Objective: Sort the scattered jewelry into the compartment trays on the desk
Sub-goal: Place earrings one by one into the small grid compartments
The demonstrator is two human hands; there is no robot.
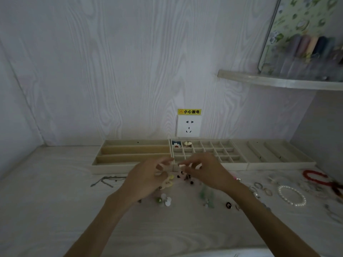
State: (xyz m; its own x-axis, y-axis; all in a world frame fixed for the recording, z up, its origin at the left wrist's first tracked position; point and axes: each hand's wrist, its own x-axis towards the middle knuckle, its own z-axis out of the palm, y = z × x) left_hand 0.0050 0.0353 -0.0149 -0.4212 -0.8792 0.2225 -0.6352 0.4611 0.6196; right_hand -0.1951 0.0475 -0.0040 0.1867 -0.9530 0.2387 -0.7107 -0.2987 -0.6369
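Note:
Three beige compartment trays line the back of the desk: a long-slot tray (111,168), a grid tray (213,147) and a wide-slot tray (274,153). Two back-left cells of the grid hold a blue-white flower piece (176,144) and a cream piece (187,144). My left hand (146,179) hovers with fingers spread over yellow pieces (169,182). My right hand (204,171) curls its fingers above small dark pieces (187,177) at the grid tray's front edge. Whether it pinches one is unclear.
Loose jewelry covers the desk: a grey chain (105,180) at left, white pieces (166,200), green pieces (206,195), a black ring (228,205), several rings (258,185), a pearl bracelet (292,196), a red bracelet (313,176). A wall socket (188,126) sits behind the trays, a shelf (278,81) upper right.

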